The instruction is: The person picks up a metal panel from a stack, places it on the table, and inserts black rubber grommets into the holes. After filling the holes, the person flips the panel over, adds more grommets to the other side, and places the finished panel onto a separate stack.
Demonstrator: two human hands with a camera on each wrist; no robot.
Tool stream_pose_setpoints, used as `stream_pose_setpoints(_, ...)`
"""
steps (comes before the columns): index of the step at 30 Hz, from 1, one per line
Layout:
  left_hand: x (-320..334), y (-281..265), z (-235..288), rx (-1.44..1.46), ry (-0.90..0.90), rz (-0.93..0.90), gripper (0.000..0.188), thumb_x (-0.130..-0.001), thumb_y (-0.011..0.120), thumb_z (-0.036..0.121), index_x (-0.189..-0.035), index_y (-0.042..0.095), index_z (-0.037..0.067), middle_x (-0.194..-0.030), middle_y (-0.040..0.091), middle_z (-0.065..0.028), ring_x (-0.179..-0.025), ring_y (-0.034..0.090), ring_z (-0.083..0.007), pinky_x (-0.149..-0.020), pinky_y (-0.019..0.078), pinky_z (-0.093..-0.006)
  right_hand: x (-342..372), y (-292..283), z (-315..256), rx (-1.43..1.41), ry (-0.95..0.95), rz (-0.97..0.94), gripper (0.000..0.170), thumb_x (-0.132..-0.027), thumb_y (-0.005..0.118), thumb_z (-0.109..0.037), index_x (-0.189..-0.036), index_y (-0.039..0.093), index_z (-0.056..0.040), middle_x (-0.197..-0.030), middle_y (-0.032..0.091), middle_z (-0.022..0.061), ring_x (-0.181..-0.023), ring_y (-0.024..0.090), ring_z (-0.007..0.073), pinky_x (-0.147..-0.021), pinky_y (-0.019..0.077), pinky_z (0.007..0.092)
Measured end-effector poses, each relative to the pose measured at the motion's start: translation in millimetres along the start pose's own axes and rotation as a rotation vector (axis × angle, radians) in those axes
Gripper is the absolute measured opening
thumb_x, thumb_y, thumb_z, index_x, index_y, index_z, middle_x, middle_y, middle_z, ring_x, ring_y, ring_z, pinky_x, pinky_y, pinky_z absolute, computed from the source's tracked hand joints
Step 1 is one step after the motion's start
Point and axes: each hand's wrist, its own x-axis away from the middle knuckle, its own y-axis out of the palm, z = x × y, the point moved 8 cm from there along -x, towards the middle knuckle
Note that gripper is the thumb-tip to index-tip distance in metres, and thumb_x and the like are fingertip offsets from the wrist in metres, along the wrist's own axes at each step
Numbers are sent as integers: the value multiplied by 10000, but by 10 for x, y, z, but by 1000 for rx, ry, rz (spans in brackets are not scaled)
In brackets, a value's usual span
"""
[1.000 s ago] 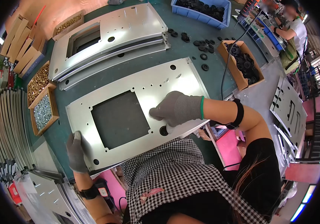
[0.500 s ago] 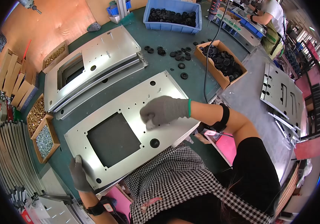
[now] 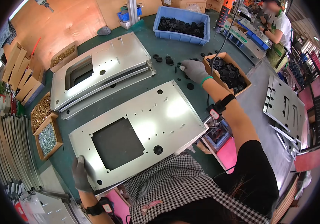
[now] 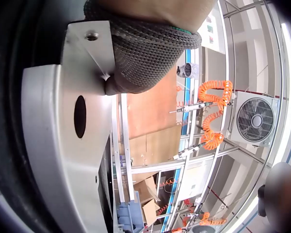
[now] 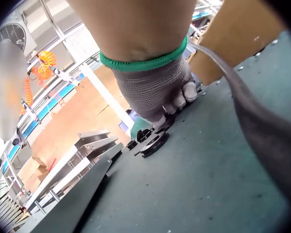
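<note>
A metal panel [image 3: 152, 127] with a square cutout lies before the person, a black grommet [image 3: 158, 149] sitting in its lower right hole. At its lower left corner the gloved left hand [image 3: 80, 174] grips the edge, thumb on top; the left wrist view shows this glove [image 4: 143, 58] against the panel's bent corner [image 4: 89, 116]. Beyond the panel's far right corner, the gloved right hand [image 3: 195, 71] pinches a black grommet [image 3: 179, 65] at its fingertips. In the right wrist view its fingers [image 5: 157, 120] are low among grommets, with one grommet [image 5: 155, 144] lying in front.
Stacked panels [image 3: 104, 63] stand at the back left, boxes of brass [image 3: 41, 112] and silver parts [image 3: 47, 140] at the left. A blue bin [image 3: 182, 37] and a cardboard box [image 3: 247, 80] hold black grommets. A cable [image 3: 214, 56] hangs beside the right hand.
The right hand has left the panel's surface and moved up and right to the loose grommets, where it has taken hold of one. The left hand still grips the panel's corner.
</note>
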Motion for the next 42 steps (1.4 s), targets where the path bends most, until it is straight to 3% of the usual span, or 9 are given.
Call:
stream_pose_setpoints(2,122,213,219,102,35,12,295,-978,510,258,-1030,601,-18,-879,627,-49,-774,590,-123,-685,469,-261,14,-106,-131,11,-5,31,281,-976,510,-332,-1080,633,-101,-991,678,135,-965,649,343,-831,505,447)
stream_pose_setpoints(4,143,247,245,149,-15,-17,334,-968,514,238,-1137,585,-41,-971,647,-91,-846,627,-157,-743,494,-271,119,-278,-363,-67,-43,103,299,-989,478,-343,-1052,622,-89,-930,678,153,-934,648,361,-811,501,457)
stream_pose_setpoints(7,237,348,367,193,-46,-37,382,-955,518,214,-1226,553,-52,-1046,649,-122,-917,647,-187,-813,510,-308,625,-534,-1173,-378,-435,238,191,-954,547,-256,-974,578,-68,-818,659,167,-799,657,358,-704,514,450)
stream_pose_setpoints(10,203,305,322,177,-16,-47,369,-954,509,194,-1221,554,-57,-1042,651,-114,-910,639,-181,-810,504,-312,830,-465,-1627,-449,-587,199,135,-902,597,-197,-989,605,-95,-768,655,134,-761,662,332,-685,520,432)
stream_pose_setpoints(13,152,214,241,116,12,-20,361,-956,493,177,-1223,552,-61,-1043,651,-108,-900,629,-174,-804,497,-303,506,-149,-1437,-215,-394,-123,144,-893,592,-173,-1016,623,-104,-825,675,110,-826,669,309,-758,519,412)
stream_pose_setpoints(17,113,185,184,52,8,-9,408,-937,517,239,-1208,539,-65,-1042,641,-125,-915,633,-188,-794,503,-309,544,8,-1275,-295,-414,-282,207,-901,574,-184,-1068,641,-82,-1011,679,119,-960,655,278,-862,494,373)
stream_pose_setpoints(26,149,204,248,18,-31,48,318,-947,513,220,-1129,578,-32,-934,628,-71,-830,608,-150,-730,487,-289,574,112,-1242,-667,-365,-577,224,-917,534,-146,-1096,627,-47,-910,656,86,-910,646,174,-829,508,328)
stream_pose_setpoints(35,61,-1,26,-109,-60,127,261,-953,528,228,-1024,589,-15,-859,621,-57,-755,600,-139,-671,483,-286,560,64,-1233,-363,-509,-355,203,-895,611,-184,-1055,629,-61,-1052,650,105,-982,645,291,-857,498,394)
stream_pose_setpoints(42,63,23,89,-161,-77,155,247,-961,529,233,-995,569,-8,-823,599,-48,-710,580,-131,-631,466,-278,554,54,-1396,-134,-497,-524,160,-868,618,-148,-1008,604,-72,-994,639,109,-956,641,306,-807,494,415)
